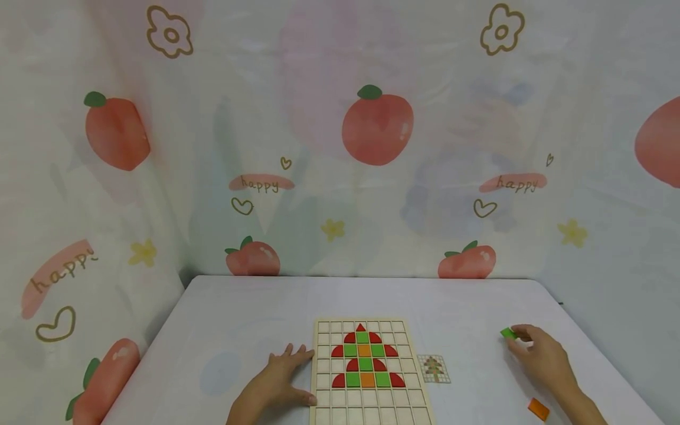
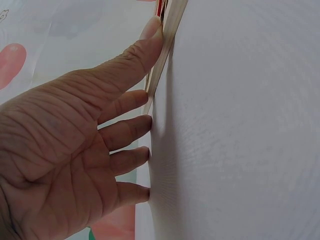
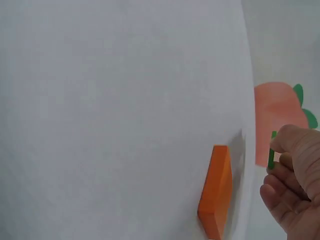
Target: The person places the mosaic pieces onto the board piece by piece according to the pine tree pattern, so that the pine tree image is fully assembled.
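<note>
My left hand (image 1: 276, 378) rests at the left edge of a wooden grid board (image 1: 324, 398), fingers spread and straight. In the left wrist view the thumb meets the board's pale side (image 2: 172, 25). Red, green and orange pieces on the grid form a tree shape, with a red triangle (image 1: 360, 327) at its top. Off to the right of the board, my right hand (image 1: 544, 357) pinches a small green square tile (image 1: 507, 333) between thumb and fingers. The right wrist view shows that tile (image 3: 272, 150) edge-on, as a thin strip.
An orange block (image 1: 539, 409) lies on the white table (image 1: 255, 295), nearer than my right hand. Beside the board's right edge is a small card (image 1: 434, 369) printed with a gridded tree. Patterned cloth (image 1: 319, 88) surrounds the table at the back and sides.
</note>
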The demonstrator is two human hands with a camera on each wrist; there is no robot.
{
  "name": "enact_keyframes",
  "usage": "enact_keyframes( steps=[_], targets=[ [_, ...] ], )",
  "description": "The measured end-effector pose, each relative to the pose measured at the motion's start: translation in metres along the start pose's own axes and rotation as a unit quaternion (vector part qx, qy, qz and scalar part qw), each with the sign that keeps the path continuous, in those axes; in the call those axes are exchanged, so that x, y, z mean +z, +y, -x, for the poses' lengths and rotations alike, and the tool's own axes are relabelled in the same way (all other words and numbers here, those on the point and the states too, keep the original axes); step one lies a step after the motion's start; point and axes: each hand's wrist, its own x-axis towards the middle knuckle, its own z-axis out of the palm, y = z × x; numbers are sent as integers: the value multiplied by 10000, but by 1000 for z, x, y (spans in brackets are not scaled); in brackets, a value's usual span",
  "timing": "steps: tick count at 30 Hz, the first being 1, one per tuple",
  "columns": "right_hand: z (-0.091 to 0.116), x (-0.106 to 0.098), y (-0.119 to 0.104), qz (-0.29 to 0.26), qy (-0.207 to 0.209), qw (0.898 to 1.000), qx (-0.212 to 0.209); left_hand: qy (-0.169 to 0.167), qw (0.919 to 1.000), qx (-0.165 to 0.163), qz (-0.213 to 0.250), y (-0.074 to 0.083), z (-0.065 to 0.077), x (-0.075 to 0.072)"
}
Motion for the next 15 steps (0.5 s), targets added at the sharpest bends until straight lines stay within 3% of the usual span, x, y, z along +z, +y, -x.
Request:
enact_keyframes(
  steps=[6,15],
  targets=[
    [10,3,-16,-207,-94,9995,-203,-4,10000,-65,-7,1,0,0],
    [20,17,-40,-235,575,9938,-920,-26,9999,-90,66,0,0,0]
  ],
)
